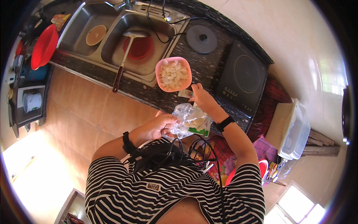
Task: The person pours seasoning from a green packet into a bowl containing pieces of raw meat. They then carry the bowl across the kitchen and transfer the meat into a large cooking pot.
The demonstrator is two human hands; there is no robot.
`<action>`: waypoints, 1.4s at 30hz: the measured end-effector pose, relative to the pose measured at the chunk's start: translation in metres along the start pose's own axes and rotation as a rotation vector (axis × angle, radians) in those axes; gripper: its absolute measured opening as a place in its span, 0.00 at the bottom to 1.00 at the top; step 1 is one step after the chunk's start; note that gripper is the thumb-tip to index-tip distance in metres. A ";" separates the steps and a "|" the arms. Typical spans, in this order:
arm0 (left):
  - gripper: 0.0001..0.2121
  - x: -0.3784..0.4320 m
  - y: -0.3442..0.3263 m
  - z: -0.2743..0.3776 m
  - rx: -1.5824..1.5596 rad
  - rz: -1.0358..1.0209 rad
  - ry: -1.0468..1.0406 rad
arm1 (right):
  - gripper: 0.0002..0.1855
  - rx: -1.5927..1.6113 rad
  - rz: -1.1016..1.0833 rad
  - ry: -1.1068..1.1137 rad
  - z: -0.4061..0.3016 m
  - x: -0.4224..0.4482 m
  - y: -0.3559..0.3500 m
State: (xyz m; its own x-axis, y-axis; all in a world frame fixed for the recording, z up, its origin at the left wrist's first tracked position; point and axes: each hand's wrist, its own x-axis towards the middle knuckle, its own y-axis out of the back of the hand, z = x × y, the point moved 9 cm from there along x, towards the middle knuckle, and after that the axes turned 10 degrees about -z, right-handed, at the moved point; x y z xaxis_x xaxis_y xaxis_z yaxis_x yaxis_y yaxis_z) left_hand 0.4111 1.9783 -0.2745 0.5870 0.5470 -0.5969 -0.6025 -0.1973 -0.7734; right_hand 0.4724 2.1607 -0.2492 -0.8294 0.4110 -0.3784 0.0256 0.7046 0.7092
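Observation:
My left hand (165, 125) grips the edge of a crumpled clear plastic bag (188, 112) in front of my body. Something pale shows through the bag's right side, and a green and white printed packet (200, 130) lies against it. Over the counter, my right hand (202, 96) reaches forward with bent fingers. Its fingertips are beside a small printed packet (184, 93); whether they pinch it is hard to see. Just beyond stands a pink square bowl (157, 73) full of pale, thin slices (174, 74), close to my right fingertips.
A double steel sink (112, 33) lies left, with a long-handled skimmer (127, 54) across it and a red basin (138, 47) inside. A grey lid (202, 39) and black induction cooktop (243, 78) occupy the right counter. Black cables (179, 21) run behind the sink.

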 end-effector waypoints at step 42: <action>0.14 0.008 -0.037 0.075 0.001 0.007 -0.490 | 0.11 0.992 0.138 -0.453 0.007 -0.110 0.051</action>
State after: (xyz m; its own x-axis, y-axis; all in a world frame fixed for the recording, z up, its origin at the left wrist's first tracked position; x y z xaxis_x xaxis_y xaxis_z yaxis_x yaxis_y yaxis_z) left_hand 0.3973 2.0503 -0.2348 0.2597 0.8641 -0.4312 -0.6063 -0.2017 -0.7692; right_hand 0.5690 2.1556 -0.1750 -0.5087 0.5532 -0.6597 0.7079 0.7049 0.0452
